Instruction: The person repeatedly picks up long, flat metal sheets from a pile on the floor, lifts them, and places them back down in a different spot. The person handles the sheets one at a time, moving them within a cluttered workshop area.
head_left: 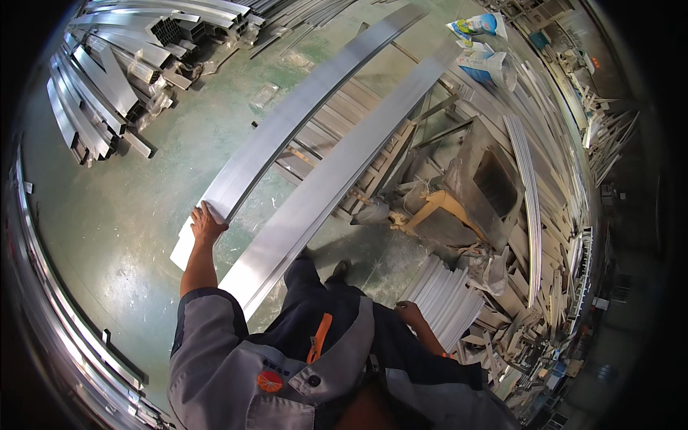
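Green-painted workshop floor (143,208) is stretching out below the person, dusty and crowded with metal stock on nearly every side. Two long, flat aluminium strips are lying side by side, running from near the person's legs up toward the top of the view. The left hand (206,223) is resting on the near end of the left strip (301,107), fingers spread and curled over its edge, pressing on it rather than wrapping around it. The right strip (337,172) is lying just beside it, its near end reaching the person's dark trouser leg. Both strips are sitting across a bed of shorter metal bars (373,154) beneath them.

The right hand (410,313) is hanging low at the person's side, loosely closed and holding nothing that shows, just beside a stack of white ribbed profiles (448,297).

Further out, a bundle of silver hollow sections (107,79) is lying on the floor at the upper left. At the upper right, two soft white bags with blue and yellow printing (481,43) are sitting among the clutter. A grey machine housing with a dark square opening (494,179) is standing to the right, with offcuts and scrap (545,315) piling up around it.
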Demonstrator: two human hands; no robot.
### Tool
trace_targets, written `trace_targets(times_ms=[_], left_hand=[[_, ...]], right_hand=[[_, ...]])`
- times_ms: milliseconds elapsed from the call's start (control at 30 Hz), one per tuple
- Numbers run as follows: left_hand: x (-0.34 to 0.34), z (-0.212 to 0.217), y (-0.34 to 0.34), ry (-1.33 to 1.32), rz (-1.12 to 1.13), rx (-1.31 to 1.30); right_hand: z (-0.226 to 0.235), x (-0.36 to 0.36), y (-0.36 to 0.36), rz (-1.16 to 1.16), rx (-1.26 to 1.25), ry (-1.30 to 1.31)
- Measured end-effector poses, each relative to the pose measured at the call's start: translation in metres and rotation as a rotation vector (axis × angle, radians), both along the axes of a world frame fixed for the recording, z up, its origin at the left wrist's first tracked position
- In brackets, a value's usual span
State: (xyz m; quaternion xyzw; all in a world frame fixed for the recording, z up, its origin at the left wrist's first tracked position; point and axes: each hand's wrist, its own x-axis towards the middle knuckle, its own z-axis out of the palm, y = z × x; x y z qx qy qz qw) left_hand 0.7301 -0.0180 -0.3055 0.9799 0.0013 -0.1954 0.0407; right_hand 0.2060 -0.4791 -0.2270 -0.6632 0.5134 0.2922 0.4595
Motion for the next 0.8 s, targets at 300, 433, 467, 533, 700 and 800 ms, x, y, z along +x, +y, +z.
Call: trace_targets(times_ms=[300,433,467,533,700,800], left_hand=[[0.011,-0.016,0.014,-0.034,-0.141,-0.003],[-0.009,0.028,0.007,-0.058,-0.213,-0.043],[-0.022,0.052,-0.003,-0.082,-0.236,-0.08],[-0.057,0.107,-0.02,-0.076,-0.23,-0.114],[-0.172,0.206,-0.097,-0.07,-0.286,-0.227],[-0.23,0.207,-0.14,-0.107,-0.336,-0.282]], right_hand=[[0.014,0.132,-0.009,0.392,-0.14,-0.217],[0.03,0.213,0.007,0.538,-0.122,-0.26],[0.018,0.231,0.006,0.479,-0.047,-0.352],[0.014,0.292,0.014,0.261,0.156,-0.428],[0.01,0.449,-0.005,-0.445,0.538,-0.559],[-0.014,0.487,-0.047,-0.67,0.258,-0.725]])
